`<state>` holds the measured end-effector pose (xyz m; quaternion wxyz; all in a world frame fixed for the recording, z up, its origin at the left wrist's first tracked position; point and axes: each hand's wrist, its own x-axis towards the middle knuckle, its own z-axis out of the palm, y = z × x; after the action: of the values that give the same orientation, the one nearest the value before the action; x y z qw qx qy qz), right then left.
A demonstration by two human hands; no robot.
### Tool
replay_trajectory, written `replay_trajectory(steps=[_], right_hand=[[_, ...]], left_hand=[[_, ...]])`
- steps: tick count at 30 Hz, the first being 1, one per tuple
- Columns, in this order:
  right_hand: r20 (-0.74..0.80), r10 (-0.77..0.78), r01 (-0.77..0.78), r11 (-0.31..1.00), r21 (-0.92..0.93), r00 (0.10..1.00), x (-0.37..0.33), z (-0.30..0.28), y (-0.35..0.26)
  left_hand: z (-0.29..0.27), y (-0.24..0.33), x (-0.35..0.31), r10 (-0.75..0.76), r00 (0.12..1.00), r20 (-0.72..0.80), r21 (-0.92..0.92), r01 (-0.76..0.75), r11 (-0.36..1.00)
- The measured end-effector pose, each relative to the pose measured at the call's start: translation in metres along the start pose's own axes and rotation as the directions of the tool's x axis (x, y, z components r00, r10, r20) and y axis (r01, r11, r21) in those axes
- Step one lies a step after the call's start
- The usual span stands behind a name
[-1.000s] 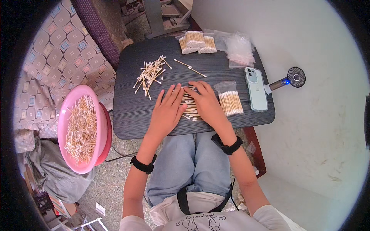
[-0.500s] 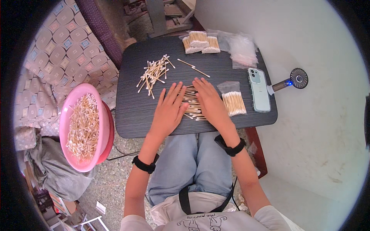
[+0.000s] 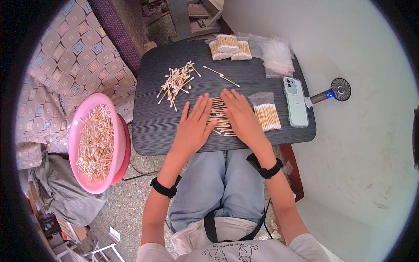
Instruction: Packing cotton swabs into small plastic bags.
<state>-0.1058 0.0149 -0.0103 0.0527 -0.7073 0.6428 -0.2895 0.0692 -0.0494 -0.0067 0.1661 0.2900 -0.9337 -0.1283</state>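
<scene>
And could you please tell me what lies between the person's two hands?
In the head view, loose cotton swabs lie crosswise between the left hand and the right hand.

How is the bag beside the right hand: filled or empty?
Filled, apart from its top: cotton swabs show side by side through the clear bag. Sealed or not, I cannot tell.

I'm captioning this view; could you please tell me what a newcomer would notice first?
Probably the pink basin full of swabs, left of the dark table. Next, the left hand and right hand, at either side of a row of swabs on the table.
</scene>
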Motion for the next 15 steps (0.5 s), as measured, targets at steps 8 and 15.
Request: replay_trajectory(steps=[8, 15], right_hand=[[-0.056, -0.012, 0.015, 0.998, 0.054, 0.998, -0.002, 0.006, -0.008], [-0.149, 0.164, -0.136, 0.974, 0.181, 0.975, -0.012, -0.004, -0.012]], left_hand=[[0.004, 0.004, 0.006, -0.053, 0.998, -0.037, -0.223, 0.044, 0.974], [-0.003, -0.002, -0.002, -0.219, 0.970, -0.103, -0.625, 0.108, 0.773]])
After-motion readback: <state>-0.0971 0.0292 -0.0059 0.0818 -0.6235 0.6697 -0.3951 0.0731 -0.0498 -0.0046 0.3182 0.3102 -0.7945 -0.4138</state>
